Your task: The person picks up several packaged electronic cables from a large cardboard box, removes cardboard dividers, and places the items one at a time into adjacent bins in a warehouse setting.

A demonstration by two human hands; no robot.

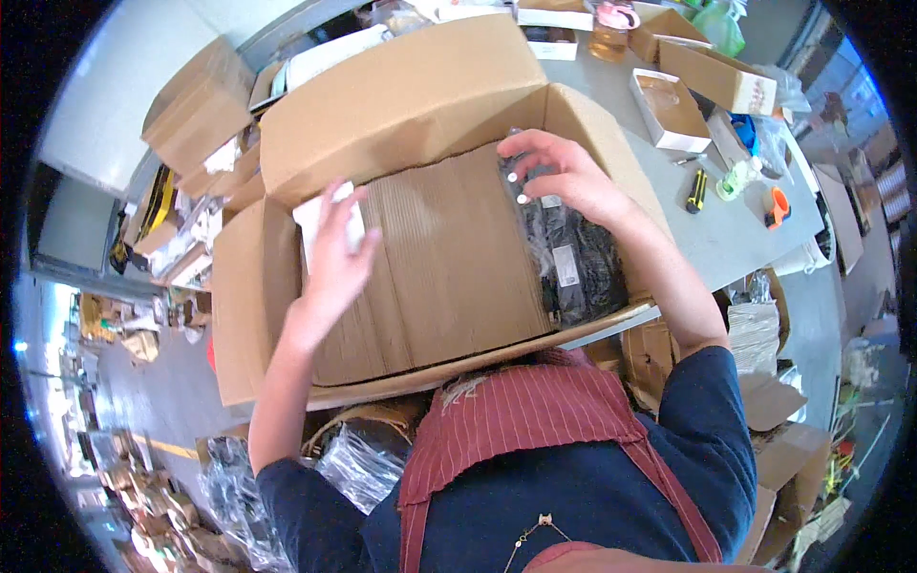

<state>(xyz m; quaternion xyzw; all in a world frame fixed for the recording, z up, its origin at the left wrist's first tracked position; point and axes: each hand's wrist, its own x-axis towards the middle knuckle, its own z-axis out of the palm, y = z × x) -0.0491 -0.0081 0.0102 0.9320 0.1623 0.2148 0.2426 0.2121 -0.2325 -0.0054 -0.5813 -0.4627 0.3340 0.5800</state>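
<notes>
A large open cardboard box stands in front of me with its flaps folded out. A flat sheet of corrugated cardboard lies inside it. My left hand is over the box's left part, fingers spread, holding nothing visible. A white flat piece lies beneath that hand. On the right my right hand hovers with its fingers curved and apart, and no grasped thing shows. Below it, black items in clear plastic bags with white labels fill the box's right side, beside the cardboard sheet.
On the grey table to the right are a yellow-and-black box cutter, an orange tape dispenser, a small bottle and an open white box. Another carton stands back left. Plastic-wrapped goods lie below the box.
</notes>
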